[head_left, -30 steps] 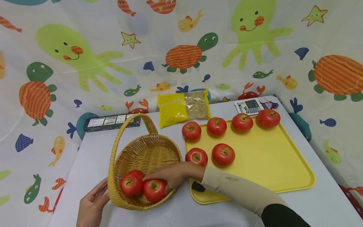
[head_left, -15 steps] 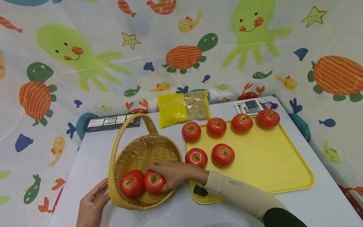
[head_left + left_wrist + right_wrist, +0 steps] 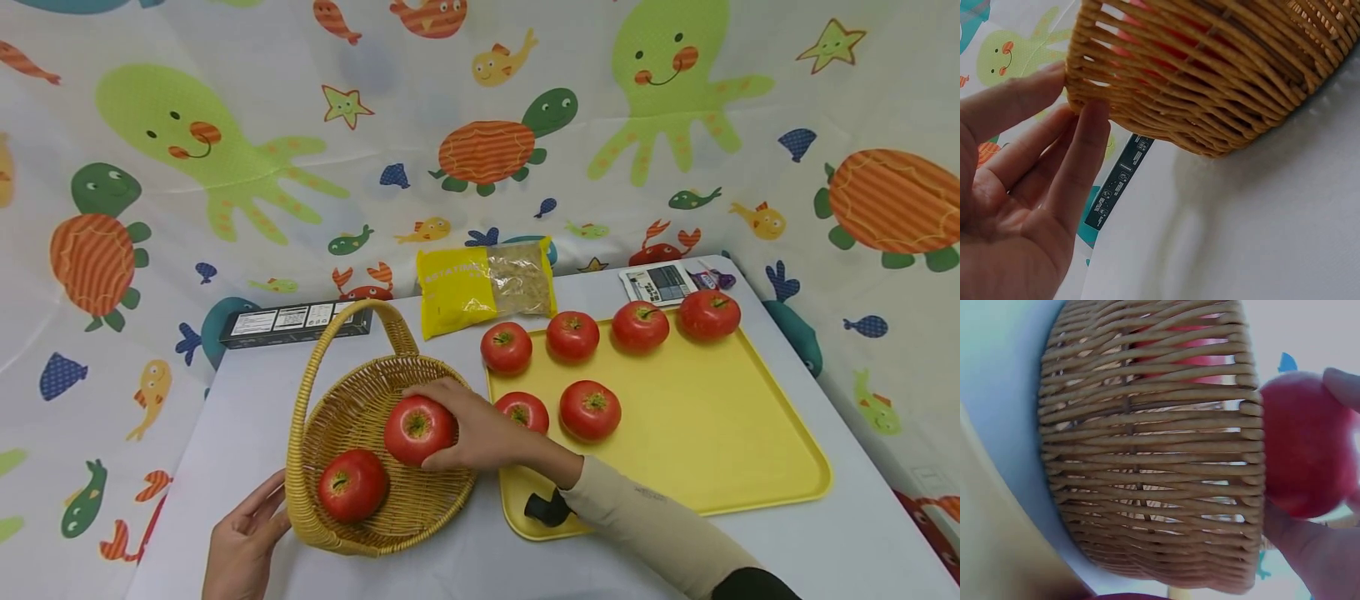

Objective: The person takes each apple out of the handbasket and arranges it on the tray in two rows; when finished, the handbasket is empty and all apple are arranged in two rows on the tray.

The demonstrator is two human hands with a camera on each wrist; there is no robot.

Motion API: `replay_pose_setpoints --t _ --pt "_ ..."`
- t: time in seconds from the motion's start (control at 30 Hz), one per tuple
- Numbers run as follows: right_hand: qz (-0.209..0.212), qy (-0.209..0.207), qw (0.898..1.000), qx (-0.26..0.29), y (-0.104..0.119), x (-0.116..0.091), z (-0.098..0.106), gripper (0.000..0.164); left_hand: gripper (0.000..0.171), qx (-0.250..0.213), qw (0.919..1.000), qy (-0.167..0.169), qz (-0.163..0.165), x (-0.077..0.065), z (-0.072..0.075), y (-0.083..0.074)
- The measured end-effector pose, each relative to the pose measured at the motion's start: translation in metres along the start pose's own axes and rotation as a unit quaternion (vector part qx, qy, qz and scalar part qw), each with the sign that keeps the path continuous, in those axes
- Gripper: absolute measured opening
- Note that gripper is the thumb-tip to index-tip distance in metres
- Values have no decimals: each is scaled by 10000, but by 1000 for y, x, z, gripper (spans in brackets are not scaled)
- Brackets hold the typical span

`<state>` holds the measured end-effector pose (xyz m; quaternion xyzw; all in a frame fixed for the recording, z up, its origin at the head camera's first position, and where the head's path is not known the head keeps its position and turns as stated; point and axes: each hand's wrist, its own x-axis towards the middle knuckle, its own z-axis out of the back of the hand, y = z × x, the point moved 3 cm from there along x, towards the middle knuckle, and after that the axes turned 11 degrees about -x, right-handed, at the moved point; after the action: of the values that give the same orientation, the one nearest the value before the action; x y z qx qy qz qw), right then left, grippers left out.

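Note:
My right hand (image 3: 468, 425) grips a red apple (image 3: 418, 429), fingers along its far side and thumb at its near side. In the head view this apple overlaps the right half of the wicker basket (image 3: 420, 500); in the right wrist view the held apple (image 3: 1307, 447) shows beyond the basket's rim. A second apple (image 3: 354, 486) lies inside the basket, near the left side. My left hand (image 3: 243, 533) holds the basket's left edge, thumb and fingertips at the wicker (image 3: 1210, 94). The basket's tall handle (image 3: 303, 400) arches over its left side.
Several more red apples (image 3: 590, 411) sit along the left and back of a yellow tray (image 3: 712, 417) right of the basket. Behind stand a yellow packet (image 3: 457, 287), a long black box (image 3: 292, 325) and a white packet (image 3: 658, 283). A patterned cloth (image 3: 480, 83) hangs behind the table.
My right hand has closed round the right apple in the basket and raised it, moving it up and away from the other apple. My left hand and the basket have stayed put.

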<state>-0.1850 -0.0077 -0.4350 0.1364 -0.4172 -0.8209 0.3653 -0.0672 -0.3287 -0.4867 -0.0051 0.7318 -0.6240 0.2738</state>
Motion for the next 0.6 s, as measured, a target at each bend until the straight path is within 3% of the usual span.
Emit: replay_pose_setpoints --t 0.4,0.6 --pt "-487 -872 9921 763 -9 -27 27 80 62 4 10000 -5 73 0 0 -1" --pt "-783 -1151 9873 762 -17 -42 40 80 55 -91 9999 76 -33 -1 -1 -1"
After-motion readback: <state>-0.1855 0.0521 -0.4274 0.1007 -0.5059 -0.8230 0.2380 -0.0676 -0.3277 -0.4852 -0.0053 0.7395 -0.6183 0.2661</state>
